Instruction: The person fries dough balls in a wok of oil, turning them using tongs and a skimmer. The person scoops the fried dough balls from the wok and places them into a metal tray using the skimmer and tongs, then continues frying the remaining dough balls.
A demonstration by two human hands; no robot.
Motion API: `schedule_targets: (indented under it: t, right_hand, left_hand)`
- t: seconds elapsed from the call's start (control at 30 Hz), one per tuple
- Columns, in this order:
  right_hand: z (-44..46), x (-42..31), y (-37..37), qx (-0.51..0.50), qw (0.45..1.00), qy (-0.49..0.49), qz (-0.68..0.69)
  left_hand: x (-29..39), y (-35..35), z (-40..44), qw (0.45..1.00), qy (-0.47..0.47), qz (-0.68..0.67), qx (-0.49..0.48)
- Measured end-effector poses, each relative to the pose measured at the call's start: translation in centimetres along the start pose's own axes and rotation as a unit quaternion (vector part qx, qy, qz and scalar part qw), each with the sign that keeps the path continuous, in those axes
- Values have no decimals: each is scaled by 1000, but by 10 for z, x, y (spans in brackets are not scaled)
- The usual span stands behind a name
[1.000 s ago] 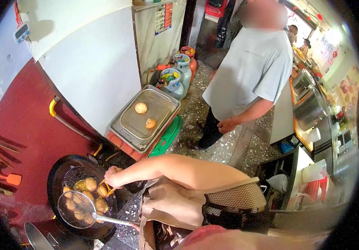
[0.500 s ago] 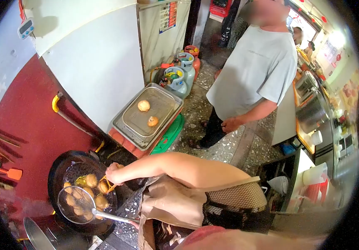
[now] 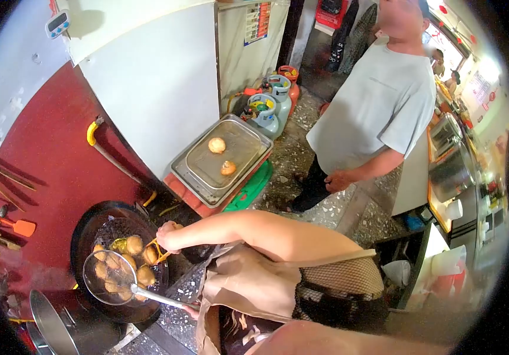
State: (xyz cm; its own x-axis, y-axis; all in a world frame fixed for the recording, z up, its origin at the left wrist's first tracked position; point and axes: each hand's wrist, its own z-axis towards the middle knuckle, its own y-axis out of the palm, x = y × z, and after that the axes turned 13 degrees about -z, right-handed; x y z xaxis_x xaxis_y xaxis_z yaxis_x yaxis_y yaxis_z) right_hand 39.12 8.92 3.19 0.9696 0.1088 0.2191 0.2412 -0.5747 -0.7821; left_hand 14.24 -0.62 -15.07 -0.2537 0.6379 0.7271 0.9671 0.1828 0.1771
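A dark wok holds several browned round balls in hot oil. My right hand grips yellow tongs at the wok's edge, their ends beside one ball. My left hand, mostly hidden by the apron, is closed around the handle of a round wire-mesh skimmer. The skimmer's mesh bowl lies over the balls in the wok; whether it carries any of them I cannot tell.
A metal tray with two browned pieces stands beyond my right arm. Gas cylinders stand behind it. A person in a grey T-shirt stands nearby. A large metal pot sits beside the wok; utensils hang by the red wall.
The view has shifted, so most of the scene sits further right. Both hands keep their hold on the tongs and skimmer, with little other visible movement.
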Motion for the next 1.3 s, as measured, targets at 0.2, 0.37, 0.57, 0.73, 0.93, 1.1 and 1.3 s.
schedule_targets:
  t: [0.2,0.37,0.57,0.73,0.93,1.1,1.3]
  right_hand:
    - [-2,-2,3,29,1000,12,-1]
    - [-2,-1,2,11,1000,12,17]
    - [1,-3,4,21,1000,7,7]
    - [0,-2,1,-5,1000,10,6]
    - [-2,-4,3,28,999,26,-3]
    - [0,-6,3,18,1000,23,3]
    - [-5,-5,1,7,1000,16,2]
  left_hand:
    - [0,-6,-2,1000,-1,-6,-1]
    - [1,-10,-2,1000,1,-9,-1]
    - [-1,-14,-1,1000,1,-13,-3]
    - [1,-17,-3,1000,2,-12,-1]
    - [-1,-19,-3,1000,4,-9,0]
    - [3,-17,-1,1000,3,-6,-2]
    - [6,-10,2,1000,4,5,-9]
